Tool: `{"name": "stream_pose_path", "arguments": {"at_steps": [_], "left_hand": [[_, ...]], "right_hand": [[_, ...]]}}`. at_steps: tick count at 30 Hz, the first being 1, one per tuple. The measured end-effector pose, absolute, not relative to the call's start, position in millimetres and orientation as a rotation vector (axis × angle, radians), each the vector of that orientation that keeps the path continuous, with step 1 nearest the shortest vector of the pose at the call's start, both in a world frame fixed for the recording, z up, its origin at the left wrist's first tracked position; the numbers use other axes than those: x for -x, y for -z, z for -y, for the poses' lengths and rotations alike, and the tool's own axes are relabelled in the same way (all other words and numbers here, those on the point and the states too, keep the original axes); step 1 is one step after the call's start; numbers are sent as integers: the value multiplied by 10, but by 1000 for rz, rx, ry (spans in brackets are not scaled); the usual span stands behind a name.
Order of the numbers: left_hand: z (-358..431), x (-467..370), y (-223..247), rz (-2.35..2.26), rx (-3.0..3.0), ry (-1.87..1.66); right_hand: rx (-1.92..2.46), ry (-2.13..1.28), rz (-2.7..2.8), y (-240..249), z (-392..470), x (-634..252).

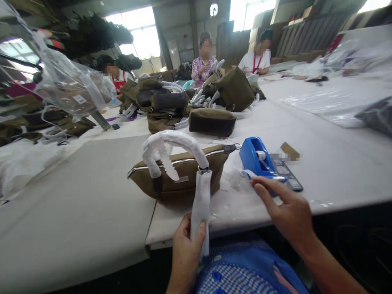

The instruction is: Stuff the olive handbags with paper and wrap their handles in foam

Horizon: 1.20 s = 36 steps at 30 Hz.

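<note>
The table [107, 196] is running across the whole working area, its near edge lying just in front of the person. Farther back, a pile of bags [171, 100] is sitting heaped together, probably to leave the near surface free for one piece. That one, the bag [177, 192], is standing at the near side with its zip upward and its front facing the person, presumably so its fittings are within reach. To its right the dispenser [249, 151] is resting close to the right hand [289, 208], seemingly for short reaches. The left hand [188, 245] is pinching the lower end of the wrap [202, 196] between thumb and fingers, apparently keeping it straight below the white-covered handle [180, 136], which is arching over the bag. The right hand's thumb and forefinger are closing together on what looks like a short strip of tape [248, 173], its toothed end sticking out, perhaps held at one edge to spare the sticky side.
</note>
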<state>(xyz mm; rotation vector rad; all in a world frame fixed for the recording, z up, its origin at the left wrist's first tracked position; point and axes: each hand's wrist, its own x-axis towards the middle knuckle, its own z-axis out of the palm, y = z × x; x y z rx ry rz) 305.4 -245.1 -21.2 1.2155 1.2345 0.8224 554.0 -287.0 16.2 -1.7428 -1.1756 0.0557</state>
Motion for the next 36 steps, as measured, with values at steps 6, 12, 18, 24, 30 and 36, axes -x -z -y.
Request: {"name": "stream_pose_path", "arguments": {"at_steps": [6,12,18,24,30,36], "left_hand": [[2329,-3061,304,-1301,-1202,-778],[2356,-3133,336,-1326,-1200,-882],[2340,-3137,376,-1357,-1206,-894],[2310,-3140,381,-1372,-1227,-881],[2282,-3121,437,-1398,-1229,-871],[2202,-3026,524,-1353,-1190,-773]], "right_hand": [[2008,229,1018,22,2834,-6436],[1765,-455,716,76,2629,-6420],[1459,-342,578,-146,2693,-6228],[1416,-504,468,-99,3044,-6012],[1500,-502,424,332,3199,-5912],[1700,-315,496,605,3136,-6061]]}}
